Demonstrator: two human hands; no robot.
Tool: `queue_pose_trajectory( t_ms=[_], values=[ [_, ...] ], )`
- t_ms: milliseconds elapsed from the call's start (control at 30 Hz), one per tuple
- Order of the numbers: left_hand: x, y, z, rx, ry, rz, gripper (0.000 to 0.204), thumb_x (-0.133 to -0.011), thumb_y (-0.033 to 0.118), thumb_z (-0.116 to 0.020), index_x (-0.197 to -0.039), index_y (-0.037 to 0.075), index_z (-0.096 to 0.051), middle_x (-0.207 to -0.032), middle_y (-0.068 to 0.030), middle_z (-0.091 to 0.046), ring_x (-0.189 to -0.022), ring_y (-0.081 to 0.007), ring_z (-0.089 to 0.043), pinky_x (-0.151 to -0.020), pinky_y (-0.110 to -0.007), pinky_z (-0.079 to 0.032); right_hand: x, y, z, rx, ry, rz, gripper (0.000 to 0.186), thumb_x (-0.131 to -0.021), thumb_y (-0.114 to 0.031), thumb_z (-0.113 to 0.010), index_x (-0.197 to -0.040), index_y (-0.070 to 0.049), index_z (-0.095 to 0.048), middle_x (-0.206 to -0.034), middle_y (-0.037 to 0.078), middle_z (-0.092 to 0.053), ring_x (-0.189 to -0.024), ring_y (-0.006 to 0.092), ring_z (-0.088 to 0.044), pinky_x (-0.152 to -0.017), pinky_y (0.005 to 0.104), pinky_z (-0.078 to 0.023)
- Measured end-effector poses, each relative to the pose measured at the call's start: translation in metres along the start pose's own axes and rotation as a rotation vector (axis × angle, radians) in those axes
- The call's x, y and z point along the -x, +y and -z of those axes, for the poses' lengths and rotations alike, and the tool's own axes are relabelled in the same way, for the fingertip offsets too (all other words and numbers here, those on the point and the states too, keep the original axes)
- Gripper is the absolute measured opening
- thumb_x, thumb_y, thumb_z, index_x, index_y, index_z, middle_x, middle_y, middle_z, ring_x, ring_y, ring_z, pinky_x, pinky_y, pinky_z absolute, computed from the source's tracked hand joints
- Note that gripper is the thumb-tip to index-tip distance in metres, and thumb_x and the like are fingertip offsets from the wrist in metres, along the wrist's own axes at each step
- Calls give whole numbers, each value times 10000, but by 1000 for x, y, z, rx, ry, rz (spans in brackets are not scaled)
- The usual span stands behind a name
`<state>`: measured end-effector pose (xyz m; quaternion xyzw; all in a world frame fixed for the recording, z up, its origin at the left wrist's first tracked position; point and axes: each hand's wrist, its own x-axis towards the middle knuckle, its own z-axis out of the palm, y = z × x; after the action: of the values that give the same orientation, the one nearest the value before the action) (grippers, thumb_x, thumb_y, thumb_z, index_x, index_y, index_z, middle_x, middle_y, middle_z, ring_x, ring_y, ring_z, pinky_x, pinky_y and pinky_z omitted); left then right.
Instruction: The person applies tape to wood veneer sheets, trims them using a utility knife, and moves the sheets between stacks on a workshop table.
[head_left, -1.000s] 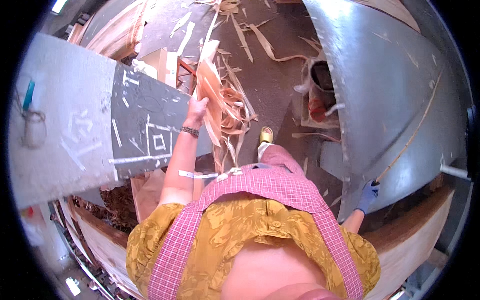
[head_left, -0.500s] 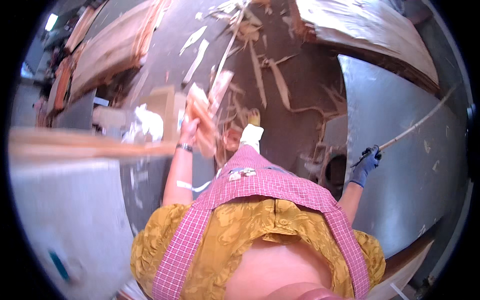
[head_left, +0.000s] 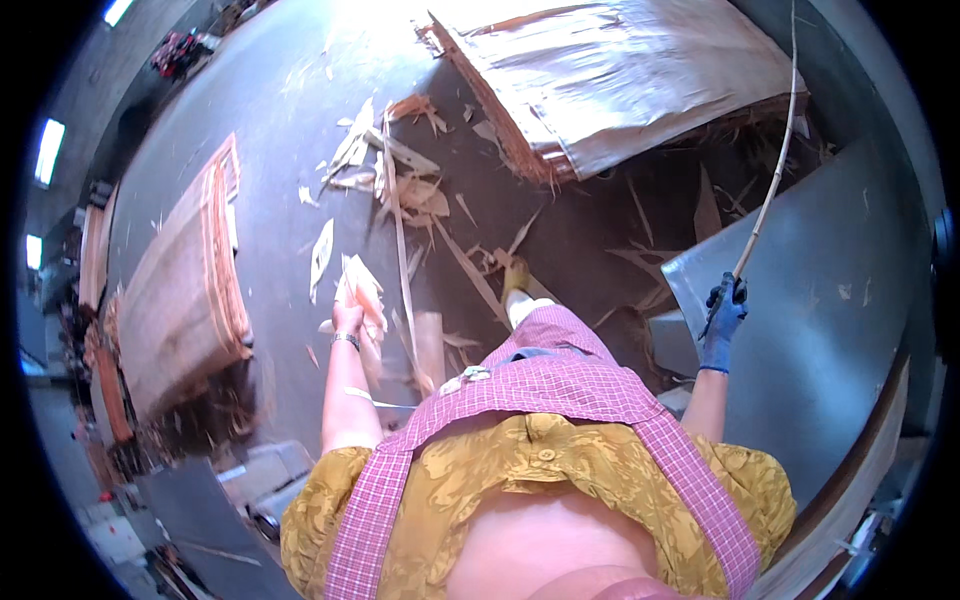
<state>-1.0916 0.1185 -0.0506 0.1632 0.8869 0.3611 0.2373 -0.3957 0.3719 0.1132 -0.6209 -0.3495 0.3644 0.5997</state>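
Note:
My bare left hand (head_left: 347, 318), with a band at its wrist, is closed around some thin, torn pieces of wood veneer (head_left: 367, 292). They stick up and hang past my fingers, above the floor to my left. On the right, my right hand (head_left: 725, 325) wears a blue glove with dark fingers. Its fingers wrap round a long, thin stick (head_left: 766, 200) that points up and away to the far right. The stick passes over a smooth grey metal sheet (head_left: 830, 260). A small dark shape beside the gloved fingers cannot be made out.
A tall stack of veneer sheets (head_left: 640, 70) stands ahead to the right. Another veneer stack (head_left: 180, 290) is at the left. Veneer scraps (head_left: 415, 195) and a long strip (head_left: 397, 240) litter the floor (head_left: 280, 110). A grey panel (head_left: 205, 515) leans at the lower left.
My view has turned left and the stacks have shifted in it. My left hand still grips veneer, away from the pale table and box. The stick in my right hand now points more steeply up.

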Motion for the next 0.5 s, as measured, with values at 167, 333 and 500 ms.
queue_pose_trajectory(
  t_ms=[167,333,500],
  values=[
    [-139,98,-16,-208,62,125,533,-692,80,-633,-1218,25,-567,-1220,-201,-592,-1112,-301,-594,-949,-344,-471,-75,52,-129,150,63,45,263,-922,-236,-625,-743,-115,-475,-563,-41,-461,-454,51,-405,-408,234,-305],
    [-250,165,-2,-219,319,376,495,-707,101,-649,-1191,22,-581,-1209,-214,-588,-1084,-321,-605,-889,-400,-517,-129,77,-299,141,101,-43,184,-919,-232,-617,-852,-96,-514,-594,-28,-505,-443,65,-460,-381,224,-343],
    [-365,260,-33,-4,-37,476,721,-763,179,-650,-1387,52,-313,-1287,-206,-442,-965,-422,-567,-612,-485,-536,-172,92,-398,122,130,-110,185,-919,-240,-615,-886,-87,-517,-574,-10,-520,-425,71,-463,-368,227,-360]
  ],
)
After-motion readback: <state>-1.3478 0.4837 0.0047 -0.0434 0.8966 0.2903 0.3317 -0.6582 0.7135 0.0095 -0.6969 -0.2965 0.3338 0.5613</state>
